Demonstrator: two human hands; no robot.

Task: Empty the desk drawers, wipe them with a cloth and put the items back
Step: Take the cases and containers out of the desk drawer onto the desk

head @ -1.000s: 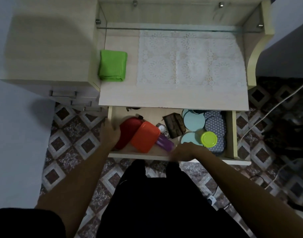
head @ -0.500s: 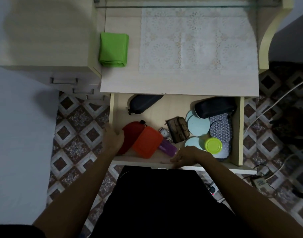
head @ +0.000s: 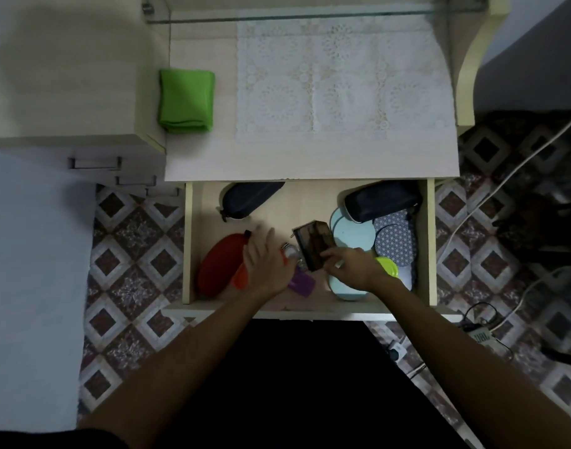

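The desk drawer (head: 189,241) stands pulled out under the desktop. My right hand (head: 353,268) pinches the near edge of a brown wallet (head: 314,244) in the drawer's middle. My left hand (head: 265,262) lies with straight fingers over an orange lid (head: 239,277), beside a red case (head: 217,267). A purple item (head: 302,283) and a wristwatch (head: 290,251) lie between my hands. Round teal lids (head: 352,234), a patterned lid (head: 395,241) and a lime-lidded jar (head: 389,265) fill the right side. Two dark pouches (head: 248,199) (head: 379,200) lie at the back. A folded green cloth (head: 186,100) sits on the desktop.
A white lace mat (head: 339,79) covers much of the desktop (head: 206,157). A side cabinet with metal drawer handles (head: 94,163) stands at the left. Cables and a power strip (head: 480,337) lie on the patterned floor at the right.
The drawer has come further out. Both hands left its front edge and moved inside: the right took hold of the wallet, the left came over the orange lid.
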